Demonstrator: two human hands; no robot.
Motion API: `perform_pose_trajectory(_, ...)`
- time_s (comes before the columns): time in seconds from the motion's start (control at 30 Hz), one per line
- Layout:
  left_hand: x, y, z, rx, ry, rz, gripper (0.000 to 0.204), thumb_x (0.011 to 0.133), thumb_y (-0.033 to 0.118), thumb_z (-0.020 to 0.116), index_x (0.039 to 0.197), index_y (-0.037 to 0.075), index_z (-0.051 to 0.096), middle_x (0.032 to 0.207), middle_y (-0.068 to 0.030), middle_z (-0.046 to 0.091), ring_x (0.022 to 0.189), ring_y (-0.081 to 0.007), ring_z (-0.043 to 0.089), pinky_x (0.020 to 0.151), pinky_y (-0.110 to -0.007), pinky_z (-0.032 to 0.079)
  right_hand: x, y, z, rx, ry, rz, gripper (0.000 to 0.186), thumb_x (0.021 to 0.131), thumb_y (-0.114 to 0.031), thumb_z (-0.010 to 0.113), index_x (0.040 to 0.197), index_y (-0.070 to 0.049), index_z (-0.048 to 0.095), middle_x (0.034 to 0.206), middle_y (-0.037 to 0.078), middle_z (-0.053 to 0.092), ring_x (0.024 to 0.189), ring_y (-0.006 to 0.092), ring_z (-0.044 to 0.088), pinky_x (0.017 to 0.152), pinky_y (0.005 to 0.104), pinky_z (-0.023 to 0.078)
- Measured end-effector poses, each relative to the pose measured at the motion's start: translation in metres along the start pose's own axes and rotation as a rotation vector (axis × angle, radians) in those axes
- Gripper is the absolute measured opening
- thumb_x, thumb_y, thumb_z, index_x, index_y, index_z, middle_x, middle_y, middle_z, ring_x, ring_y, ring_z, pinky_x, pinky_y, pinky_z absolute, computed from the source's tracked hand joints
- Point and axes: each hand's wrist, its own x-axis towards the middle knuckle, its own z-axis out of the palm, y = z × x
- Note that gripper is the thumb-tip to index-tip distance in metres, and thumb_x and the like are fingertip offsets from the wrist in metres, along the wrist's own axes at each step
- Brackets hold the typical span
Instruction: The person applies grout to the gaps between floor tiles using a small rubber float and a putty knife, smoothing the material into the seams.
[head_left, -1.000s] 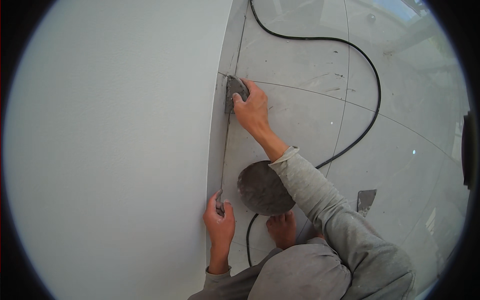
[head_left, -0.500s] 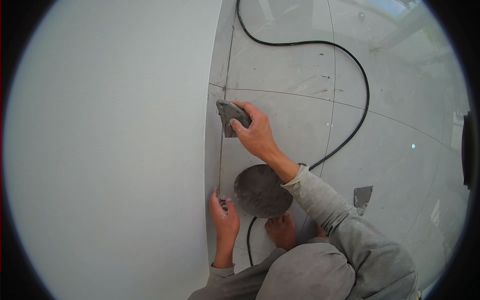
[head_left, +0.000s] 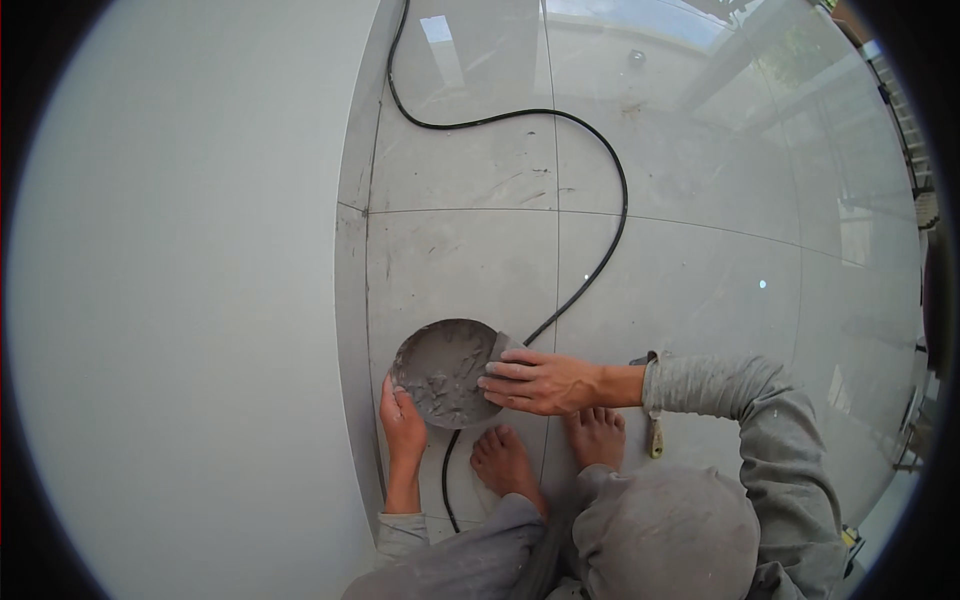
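A round dark bowl (head_left: 430, 338) sits low over the floor tiles in front of my feet, with wet grey paste (head_left: 440, 385) smeared and lumped inside. Gripping its left rim is my left hand (head_left: 403, 425), thumb on the upper side. At the opposite rim, my right hand (head_left: 540, 382) holds a flat grey scraper (head_left: 508, 345). The scraper's lower part is hidden by my fingers, and it meets the bowl's right edge. Whether the bowl rests on the tiles or is slightly lifted, I cannot tell.
A white wall (head_left: 180, 280) with a grey tile skirting (head_left: 352, 270) runs along the left. A black cable (head_left: 625, 190) curves over the glossy floor tiles (head_left: 680, 310) and passes beneath the bowl. Beside my right foot, a tool with a yellowish handle (head_left: 656, 440) lies partly behind my forearm.
My right hand has brought the scraper back from the skirting to the bowl's right rim. My left hand, earlier at the skirting's foot, now grips the bowl, whose paste shows. The view has shifted right.
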Motion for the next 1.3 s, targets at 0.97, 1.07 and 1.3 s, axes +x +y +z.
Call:
perform_pose_trajectory(0.97,0.07,0.129,0.005,-0.401,-0.385,0.133,0.067,0.106,0.044,0.041,0.154,-0.002,0.036,0.154,-0.0199,0.044,0.139,-0.0349,0.047,0.116,-0.046,0.039,-0.087,-0.256,-0.023,0.283,1.64,1.542,0.039,0.098,-0.005,0.054,0.137,-0.002,0.055,0.116,0.011,0.068,0.111,0.0193,0.064,0.102,0.0346,0.049)
perform_pose_trajectory(1.07,0.061,0.142,0.034,-0.394,-0.469,0.206,0.067,0.106,0.045,0.041,0.154,-0.002,0.037,0.154,-0.0208,0.044,0.139,-0.0356,0.047,0.116,-0.047,0.039,-0.093,-0.25,-0.031,0.553,1.951,1.324,0.041,0.099,-0.007,0.055,0.139,-0.001,0.052,0.114,0.01,0.068,0.108,0.0176,0.064,0.097,0.0345,0.053)
perform_pose_trajectory(1.3,0.055,0.14,0.036,-0.387,-0.542,0.192,0.068,0.106,0.046,0.039,0.153,-0.004,0.038,0.154,-0.0222,0.043,0.139,-0.0366,0.047,0.117,-0.047,0.039,-0.019,-0.256,0.004,0.869,1.654,1.242,0.042,0.099,-0.007,0.057,0.141,-0.001,0.052,0.127,0.009,0.063,0.118,0.0164,0.058,0.1,0.034,0.05)
